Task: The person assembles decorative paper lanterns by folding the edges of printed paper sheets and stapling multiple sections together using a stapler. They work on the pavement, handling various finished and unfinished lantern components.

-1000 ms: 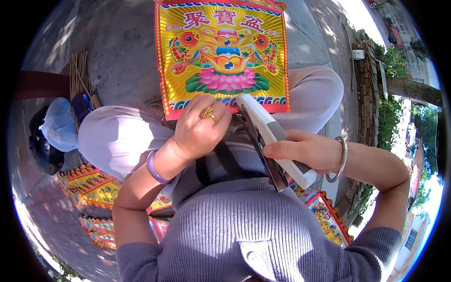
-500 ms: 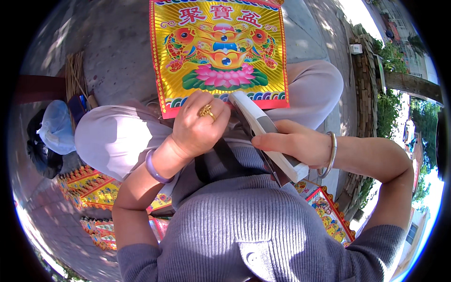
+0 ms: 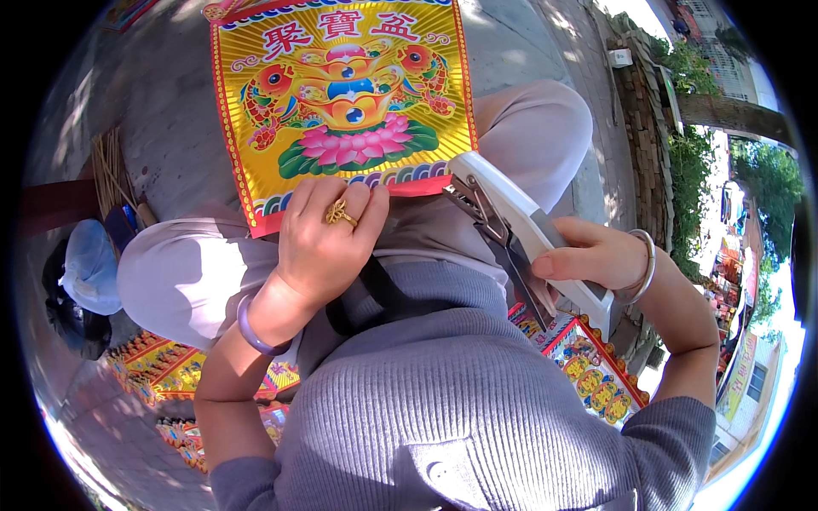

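Note:
A large yellow decorated paper piece [image 3: 358, 145], with red borders and a lotus and fish print, lies over my lap at the top middle. The fingers of my left hand [image 3: 331, 232] are closed on its lower red edge, thumb side toward the right; the fingertips are hidden behind the hand. My right hand [image 3: 595, 255] grips a white and grey stapler [image 3: 521, 213] around its rear part. The stapler's arms are spread apart, and its front end lies close to the paper's lower right corner.
My bent knees flank the paper. Further printed paper pieces [image 3: 175, 362] lie at my left side, and another [image 3: 592, 370] is by my right elbow. Bags, one pale blue [image 3: 89, 268] and one black, sit at far left beside thin sticks [image 3: 109, 170]. A stacked brick edge [image 3: 643, 136] runs at right.
The stapler has moved right, away from my left hand, and its arms show wider apart. The paper and my left hand have shifted left and slightly down.

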`<state>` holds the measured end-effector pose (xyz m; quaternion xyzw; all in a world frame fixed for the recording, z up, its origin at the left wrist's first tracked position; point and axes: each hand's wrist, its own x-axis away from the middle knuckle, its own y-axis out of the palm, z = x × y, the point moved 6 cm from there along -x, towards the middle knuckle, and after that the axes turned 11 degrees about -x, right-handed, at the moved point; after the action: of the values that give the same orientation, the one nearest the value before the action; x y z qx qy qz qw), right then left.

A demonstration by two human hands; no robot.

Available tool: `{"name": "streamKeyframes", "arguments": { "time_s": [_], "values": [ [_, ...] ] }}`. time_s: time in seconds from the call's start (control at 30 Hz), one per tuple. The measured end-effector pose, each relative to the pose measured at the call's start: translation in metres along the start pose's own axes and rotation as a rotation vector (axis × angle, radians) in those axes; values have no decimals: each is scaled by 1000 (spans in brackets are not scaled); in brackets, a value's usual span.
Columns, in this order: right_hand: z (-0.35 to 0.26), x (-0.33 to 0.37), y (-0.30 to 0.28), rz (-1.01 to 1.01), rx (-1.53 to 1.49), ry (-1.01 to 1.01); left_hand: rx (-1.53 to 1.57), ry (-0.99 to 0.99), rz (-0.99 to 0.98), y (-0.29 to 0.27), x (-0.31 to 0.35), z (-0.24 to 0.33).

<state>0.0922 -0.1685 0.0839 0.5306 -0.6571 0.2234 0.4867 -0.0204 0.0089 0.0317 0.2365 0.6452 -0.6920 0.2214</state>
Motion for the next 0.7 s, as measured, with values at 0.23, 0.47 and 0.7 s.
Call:
{"name": "streamKeyframes", "arguments": {
  "time_s": [0.23,0.47,0.7],
  "values": [
    [12,12,-33,236,-209,-169,-16,147,-118,36,-28,44],
    [22,2,-38,125,-302,-226,72,166,-33,46,-36,47],
    [28,-8,-45,115,-291,-214,95,143,-94,48,-35,45]
  ]
}}
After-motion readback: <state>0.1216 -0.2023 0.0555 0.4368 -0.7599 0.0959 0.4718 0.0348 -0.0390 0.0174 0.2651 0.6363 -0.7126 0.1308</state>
